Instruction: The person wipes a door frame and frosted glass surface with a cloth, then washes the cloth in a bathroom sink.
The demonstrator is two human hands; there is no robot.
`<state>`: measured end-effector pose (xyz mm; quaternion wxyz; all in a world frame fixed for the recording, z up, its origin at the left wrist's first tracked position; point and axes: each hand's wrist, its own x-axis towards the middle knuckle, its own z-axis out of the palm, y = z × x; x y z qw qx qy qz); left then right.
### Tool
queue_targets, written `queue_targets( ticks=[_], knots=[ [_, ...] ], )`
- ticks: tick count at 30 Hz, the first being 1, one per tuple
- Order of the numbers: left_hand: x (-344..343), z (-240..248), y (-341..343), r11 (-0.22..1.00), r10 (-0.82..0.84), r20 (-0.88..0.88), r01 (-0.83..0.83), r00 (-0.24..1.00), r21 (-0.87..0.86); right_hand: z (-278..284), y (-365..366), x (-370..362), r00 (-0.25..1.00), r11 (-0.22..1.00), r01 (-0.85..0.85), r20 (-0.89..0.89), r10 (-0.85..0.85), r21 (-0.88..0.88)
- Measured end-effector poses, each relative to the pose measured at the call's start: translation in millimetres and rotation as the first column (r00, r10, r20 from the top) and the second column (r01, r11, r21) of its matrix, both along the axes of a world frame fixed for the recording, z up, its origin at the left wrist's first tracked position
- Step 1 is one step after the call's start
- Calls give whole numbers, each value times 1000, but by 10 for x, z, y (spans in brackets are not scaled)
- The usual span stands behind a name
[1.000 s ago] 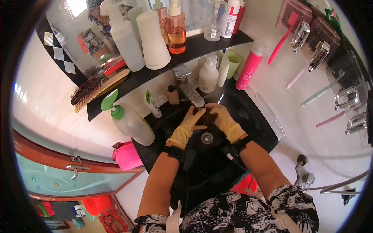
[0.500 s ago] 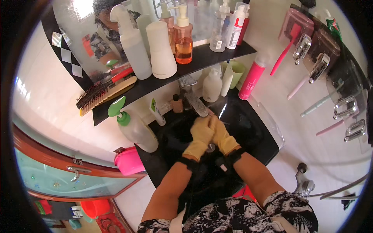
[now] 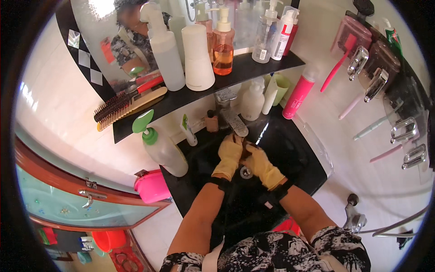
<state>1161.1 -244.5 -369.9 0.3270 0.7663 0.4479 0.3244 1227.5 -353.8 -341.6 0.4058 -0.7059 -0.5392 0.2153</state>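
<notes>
Both my hands wear pale yellow gloves and meet over the black sink (image 3: pixel 299 158), just below the spout of the faucet (image 3: pixel 234 123). My left hand (image 3: pixel 230 154) is closed, its fingers curled under the spout. Beside it, my right hand (image 3: pixel 263 165) is closed too, its fingers bent toward the left one. A brownish patch shows between them; whether it is bare fingertips or a small held thing is unclear. Behind the wrists lies the round metal drain (image 3: pixel 246 172). Dark bands circle both wrists.
A green-topped pump bottle (image 3: pixel 165 152), a small brown bottle (image 3: pixel 211 122), a white pump bottle (image 3: pixel 252 102) and a pink can (image 3: pixel 299 95) stand around the sink. Above runs a black shelf (image 3: pixel 247 77) with several bottles and brushes. Toothbrushes hang at right.
My hands have drawn slightly apart, the right one shifting right and nearer to me. The brownish patch between them now shows more, and the drain is uncovered.
</notes>
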Motion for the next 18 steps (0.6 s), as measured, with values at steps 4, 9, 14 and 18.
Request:
queue_targets(
  ticks=[4,9,14,18],
  knots=[
    [16,162,-247,653,83,261,145,962,-744,27,-23,307,881,950,134,-472,16,282],
    [-29,109,-43,392,137,629,541,765,-744,-458,51,647,770,941,147,-633,85,304],
    [-152,-98,-56,933,-175,485,302,857,-197,395,55,-124,-121,977,118,-979,-166,-181],
    [102,326,-528,865,-502,371,456,782,209,-763,106,754,641,961,180,-766,46,209]
  ],
)
